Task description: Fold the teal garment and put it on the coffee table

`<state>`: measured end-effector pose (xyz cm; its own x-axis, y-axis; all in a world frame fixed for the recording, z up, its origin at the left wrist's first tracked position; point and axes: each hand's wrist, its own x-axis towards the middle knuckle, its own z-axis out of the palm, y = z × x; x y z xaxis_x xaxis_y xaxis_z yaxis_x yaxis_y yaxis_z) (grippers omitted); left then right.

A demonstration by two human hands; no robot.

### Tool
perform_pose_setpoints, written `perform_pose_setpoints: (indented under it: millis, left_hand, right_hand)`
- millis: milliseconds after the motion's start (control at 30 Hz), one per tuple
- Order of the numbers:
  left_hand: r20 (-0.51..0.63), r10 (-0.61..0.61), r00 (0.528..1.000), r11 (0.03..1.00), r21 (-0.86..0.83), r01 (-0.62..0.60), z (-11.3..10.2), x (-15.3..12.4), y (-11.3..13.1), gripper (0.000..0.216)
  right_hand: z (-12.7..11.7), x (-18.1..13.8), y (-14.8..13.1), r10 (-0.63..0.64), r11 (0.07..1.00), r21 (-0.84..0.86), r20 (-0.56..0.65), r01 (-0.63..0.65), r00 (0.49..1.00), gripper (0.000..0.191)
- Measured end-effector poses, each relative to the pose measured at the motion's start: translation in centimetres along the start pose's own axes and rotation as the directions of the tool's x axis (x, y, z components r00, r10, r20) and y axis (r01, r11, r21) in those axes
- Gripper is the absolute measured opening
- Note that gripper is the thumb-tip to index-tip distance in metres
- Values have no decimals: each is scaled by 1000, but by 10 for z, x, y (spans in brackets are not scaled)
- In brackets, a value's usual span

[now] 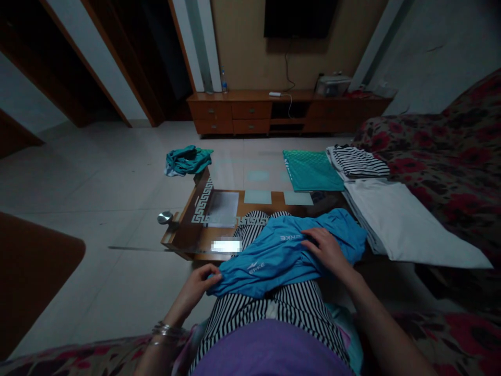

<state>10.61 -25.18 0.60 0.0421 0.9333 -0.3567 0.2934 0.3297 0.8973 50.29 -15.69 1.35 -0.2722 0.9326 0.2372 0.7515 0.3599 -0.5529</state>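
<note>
A blue ERKE sports garment [270,256] lies loosely bunched across my lap, over black-and-white striped trousers [303,297]. White lettering shows on it in two places, and its exact cut is hidden by the folds. My left hand [205,279] pinches the garment's left end between thumb and fingers. On the right part of the cloth rests my right hand [324,250], its thumb and fingers apart against the fabric near one of the logos.
Before me stands a glass-topped table [201,209]. A crumpled green garment [190,159] sits at its far left. Farther right are a folded green garment [311,169], folded striped clothing [360,161] and a white folded cloth [407,219]. A flowered sofa [442,151] flanks the right.
</note>
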Motion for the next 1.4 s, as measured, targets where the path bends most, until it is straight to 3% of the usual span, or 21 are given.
perform_pose_setpoints:
  millis: [133,233,367,433,567,633,700,800,867,967,1033,1100,1200,1300,1400]
  left_hand:
    - [20,213,977,968,129,-214,-11,-11,7,23]
    - [43,291,956,931,218,-293,-17,-15,-2,22]
    - [112,197,974,920,321,-223,-13,-13,-27,12]
    - [105,155,982,938,297,-180,-7,-8,-37,11]
    - [10,85,996,990,109,-86,6,5,-37,41]
    - [-14,42,999,995,88,-40,9,10,-31,39]
    - [-27,37,999,989,142,-33,10,9,-24,28]
    - [-87,135,987,967,227,-112,7,-4,-19,15]
    - [-127,184,975,959,239,-150,6,-15,-22,15]
    - [-121,150,981,972,200,-124,9,-28,-31,14]
    - [-112,109,988,983,162,-90,14,-30,-36,16]
    - [-110,83,990,989,131,-68,19,-28,-36,21]
    - [-115,84,990,988,140,-68,23,-23,-30,28]
    - [-139,119,983,973,212,-88,21,-18,-26,30]
    - [-158,121,980,961,267,-76,18,-15,-30,31]
  right_hand:
    - [-1,-5,7,-78,995,-60,39,81,996,12]
    - [-16,-29,18,-185,982,-25,62,187,981,19]
    - [-33,-63,23,-220,973,-24,178,228,959,24]
    - [-34,-68,19,-202,978,-27,118,207,972,21]
    - [-13,-43,3,-187,979,-84,-41,183,981,23]
    - [1,-24,-6,-191,973,-133,-14,188,981,26]
    - [10,-13,-13,-211,965,-154,31,213,977,18]
    - [6,-21,-15,-257,956,-134,43,261,965,12]
    - [-8,-41,-9,-266,954,-115,106,277,958,15]
    - [-29,-77,4,-214,967,-45,384,249,898,18]
    - [-38,-95,9,-145,984,-18,483,175,863,18]
    - [-43,-104,9,-77,995,-29,420,98,904,18]
    - [-43,-102,1,-49,997,-46,170,58,984,17]
    - [-39,-88,-9,-106,991,-79,-21,104,994,20]
    - [-31,-71,-11,-172,974,-166,-78,157,982,22]
